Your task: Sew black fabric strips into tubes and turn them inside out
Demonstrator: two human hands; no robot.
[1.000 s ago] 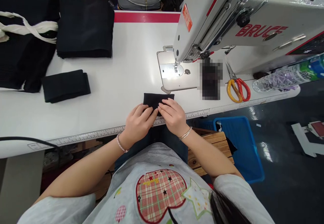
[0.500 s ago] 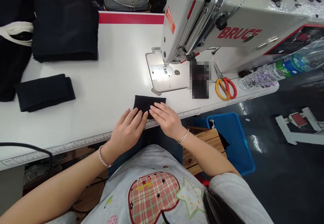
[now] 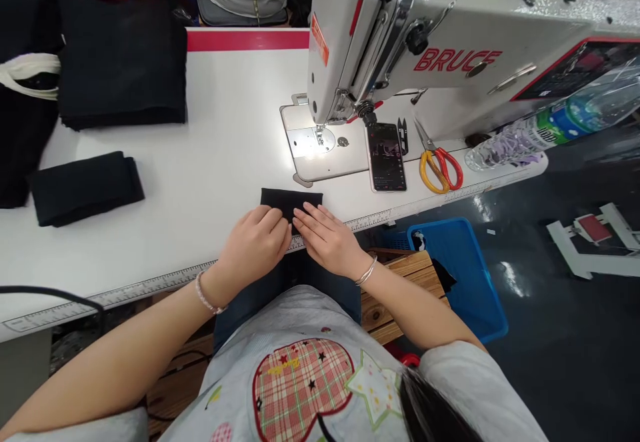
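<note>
A small folded piece of black fabric lies at the front edge of the white sewing table, partly covered by both hands. My left hand is closed over its left part, with the fingers curled and the fingertips hidden. Flat on its right part rests my right hand, fingers stretched out and close together. Behind the fabric are the metal needle plate and the presser foot of the sewing machine.
To the left lie a folded black cloth and a thick stack of black fabric. A phone, thread snips, scissors and a plastic bottle are on the right. Below stands a blue basket.
My left fingers have gone from stretched out to curled in on the black fabric. My right hand stays nearly in place. The view has shifted slightly.
</note>
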